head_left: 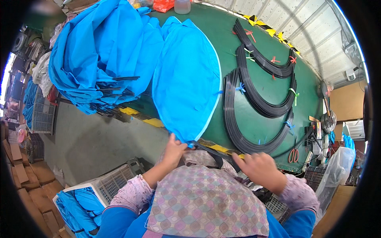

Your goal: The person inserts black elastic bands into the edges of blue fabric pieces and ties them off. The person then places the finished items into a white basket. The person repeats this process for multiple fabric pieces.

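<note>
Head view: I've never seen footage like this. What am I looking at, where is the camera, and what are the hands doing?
No machine here: a person works with two bare hands. The single picture comes from a wide fisheye camera worn on the head, looking down, so straight edges bend near the rim. The forearms enter from the bottom, above a patterned apron. The left hand grips the near edge of a round blue fabric panel lying on the green table. The right hand is closed on a black band running toward that edge. Also on the table: bundles of curved black rods tied with coloured clips, and a pile of blue fabric at the left. A crate stands below.
</note>
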Action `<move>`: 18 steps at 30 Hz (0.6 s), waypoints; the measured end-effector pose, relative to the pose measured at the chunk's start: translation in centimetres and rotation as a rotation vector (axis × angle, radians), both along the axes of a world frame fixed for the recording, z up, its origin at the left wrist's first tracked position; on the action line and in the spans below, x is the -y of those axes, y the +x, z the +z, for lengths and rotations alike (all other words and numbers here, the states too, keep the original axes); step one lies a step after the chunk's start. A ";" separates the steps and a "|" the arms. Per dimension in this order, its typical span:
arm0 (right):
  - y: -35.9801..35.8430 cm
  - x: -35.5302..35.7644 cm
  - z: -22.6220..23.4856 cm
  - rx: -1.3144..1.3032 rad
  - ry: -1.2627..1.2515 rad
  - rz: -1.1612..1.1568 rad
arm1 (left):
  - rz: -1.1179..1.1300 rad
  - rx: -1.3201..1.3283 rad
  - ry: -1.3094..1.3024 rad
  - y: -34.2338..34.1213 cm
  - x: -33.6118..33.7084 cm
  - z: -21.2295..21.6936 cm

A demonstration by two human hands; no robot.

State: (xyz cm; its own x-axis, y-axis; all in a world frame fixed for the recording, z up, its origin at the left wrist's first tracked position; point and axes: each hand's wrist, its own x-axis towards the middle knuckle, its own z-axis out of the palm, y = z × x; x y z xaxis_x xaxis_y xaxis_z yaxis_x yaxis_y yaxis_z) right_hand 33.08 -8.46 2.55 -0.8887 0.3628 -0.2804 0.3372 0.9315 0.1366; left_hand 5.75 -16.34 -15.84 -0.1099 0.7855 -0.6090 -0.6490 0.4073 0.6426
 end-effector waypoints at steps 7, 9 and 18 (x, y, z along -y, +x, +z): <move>-7.8 -0.8 -7.6 -0.318 -0.022 -0.051 | -0.501 -0.094 -0.011 -5.0 -3.6 0.9; -9.5 -0.4 -8.4 -0.375 -0.005 -0.067 | -0.260 -0.220 -0.136 -7.4 -5.3 1.3; -3.3 -7.9 -8.3 -0.257 -0.416 -0.240 | -0.021 -0.557 0.091 -12.3 -5.4 -2.2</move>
